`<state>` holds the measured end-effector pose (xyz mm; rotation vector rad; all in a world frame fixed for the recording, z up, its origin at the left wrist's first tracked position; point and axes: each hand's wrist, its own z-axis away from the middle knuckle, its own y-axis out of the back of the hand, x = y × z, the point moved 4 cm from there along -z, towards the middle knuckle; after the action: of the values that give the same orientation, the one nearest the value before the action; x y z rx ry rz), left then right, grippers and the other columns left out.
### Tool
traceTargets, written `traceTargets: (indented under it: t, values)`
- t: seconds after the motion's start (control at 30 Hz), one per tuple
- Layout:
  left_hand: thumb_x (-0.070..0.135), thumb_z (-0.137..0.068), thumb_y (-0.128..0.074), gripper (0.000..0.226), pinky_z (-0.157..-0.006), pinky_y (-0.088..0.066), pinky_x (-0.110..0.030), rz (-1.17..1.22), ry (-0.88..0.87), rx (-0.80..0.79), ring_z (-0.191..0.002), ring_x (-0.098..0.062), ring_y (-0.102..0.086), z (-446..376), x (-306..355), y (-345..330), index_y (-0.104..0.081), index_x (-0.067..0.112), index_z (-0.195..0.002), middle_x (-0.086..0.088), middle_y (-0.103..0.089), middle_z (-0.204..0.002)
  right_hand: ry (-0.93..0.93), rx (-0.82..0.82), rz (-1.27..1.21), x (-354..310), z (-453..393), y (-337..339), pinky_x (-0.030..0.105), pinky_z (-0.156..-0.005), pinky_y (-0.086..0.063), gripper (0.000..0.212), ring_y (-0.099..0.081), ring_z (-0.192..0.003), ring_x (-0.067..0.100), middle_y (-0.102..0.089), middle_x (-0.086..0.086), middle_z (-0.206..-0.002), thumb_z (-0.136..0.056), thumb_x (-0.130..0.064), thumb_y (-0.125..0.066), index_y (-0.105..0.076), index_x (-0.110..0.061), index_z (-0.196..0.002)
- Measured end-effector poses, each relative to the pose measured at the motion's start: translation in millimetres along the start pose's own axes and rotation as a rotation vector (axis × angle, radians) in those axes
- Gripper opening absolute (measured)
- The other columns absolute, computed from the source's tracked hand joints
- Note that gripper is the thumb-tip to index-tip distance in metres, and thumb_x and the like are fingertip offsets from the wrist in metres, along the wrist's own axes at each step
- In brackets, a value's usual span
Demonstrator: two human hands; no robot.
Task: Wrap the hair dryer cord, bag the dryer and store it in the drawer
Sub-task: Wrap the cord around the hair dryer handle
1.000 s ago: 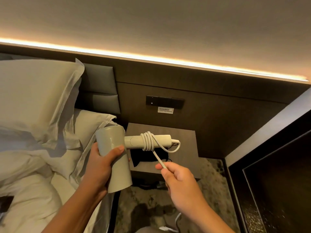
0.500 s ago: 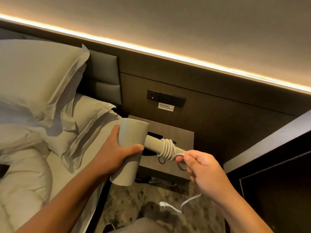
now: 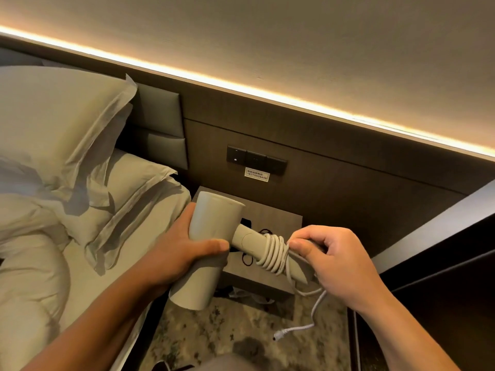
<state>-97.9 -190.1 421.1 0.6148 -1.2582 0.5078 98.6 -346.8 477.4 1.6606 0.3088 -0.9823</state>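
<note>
A person is holding a pale hair dryer [image 3: 206, 253] in the air above the gap between a bed [image 3: 88, 266] and a wooden bedside worktop [image 3: 278, 218]. The left hand [image 3: 174, 250] is wrapping around the dryer's barrel, its grip pressing closed on it with the thumb lying across the front and the fingers passing behind. The barrel is standing roughly upright, tilting slightly, and the handle [image 3: 267, 250] is projecting to the right and sloping downward.

The white cord [image 3: 276, 254] is sitting in several tight turns around the middle of the handle. The right hand [image 3: 340, 266] is closing over the far end of the handle, its thumb and fingers pinching the cord just beside the coil. The loose remainder of the cord is looping under this hand and hanging toward the patterned carpet [image 3: 227, 330], ending in a small plug [image 3: 278, 336] that is dangling free.

White pillows [image 3: 61, 135] are leaning against the headboard at left. A dark switch panel [image 3: 255, 159] with a small label beneath it is sitting on the wall above the worktop, where a thin dark loop is lying.
</note>
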Motion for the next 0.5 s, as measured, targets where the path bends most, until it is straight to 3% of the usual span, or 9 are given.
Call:
traceTargets:
  t: [0.1, 0.17, 0.27, 0.37, 0.5]
  values:
    - [0.061, -0.047, -0.076, 0.077, -0.072, -0.061, -0.033, 0.024, 0.023, -0.050, -0.096, -0.024, -0.070, 4.4, 0.2, -3.2, -0.040, 0.058, -0.115, -0.004, -0.062, -0.116, 0.008, 0.004, -0.092, 2.1, -3.2, 9.6, 0.020, -0.060, -0.054, 0.005, -0.067, -0.070, 0.003, -0.074, -0.013, -0.070, -0.075, -0.036, -0.080, -0.079, -0.032, -0.073]
    - [0.056, -0.048, -0.078, 0.078, -0.076, -0.062, -0.041, 0.085, 0.049, -0.082, -0.098, -0.032, -0.070, 7.9, -1.8, -4.0, -0.044, 0.055, -0.118, -0.011, -0.062, -0.117, 0.022, 0.009, -0.155, 4.1, -5.5, 12.5, 0.022, -0.052, -0.051, 0.017, -0.061, -0.057, 0.010, -0.071, -0.001, -0.063, -0.062, -0.045, -0.084, -0.078, -0.029, -0.067]
    - [0.051, -0.045, -0.084, 0.085, -0.075, -0.061, -0.045, 0.187, 0.100, -0.101, -0.094, -0.037, -0.071, 10.2, -6.5, -2.6, -0.048, 0.049, -0.122, -0.018, -0.064, -0.116, 0.027, -0.016, -0.251, 9.4, -8.7, 5.5, 0.024, -0.049, -0.047, 0.025, -0.051, -0.050, 0.015, -0.066, 0.012, -0.060, -0.058, -0.050, -0.081, -0.079, -0.027, -0.067]
    - [0.058, -0.034, -0.095, 0.098, -0.069, -0.061, -0.044, 0.288, 0.129, -0.135, -0.085, -0.037, -0.074, 11.8, -10.9, -1.6, -0.054, 0.046, -0.122, -0.015, -0.072, -0.104, 0.004, -0.037, -0.314, 15.7, -9.8, -3.5, 0.017, -0.051, -0.048, 0.026, -0.053, -0.053, 0.005, -0.069, 0.006, -0.062, -0.057, -0.054, -0.077, -0.079, -0.031, -0.068]
    - [0.056, -0.035, -0.097, 0.101, -0.067, -0.061, -0.044, 0.339, 0.162, -0.141, -0.084, -0.037, -0.073, 13.4, -19.4, 1.7, -0.055, 0.042, -0.125, -0.013, -0.074, -0.101, -0.015, -0.119, -0.332, 23.8, -9.6, -12.9, 0.020, -0.058, -0.053, 0.022, -0.063, -0.063, 0.011, -0.074, 0.000, -0.070, -0.063, -0.051, -0.077, -0.080, -0.033, -0.075]
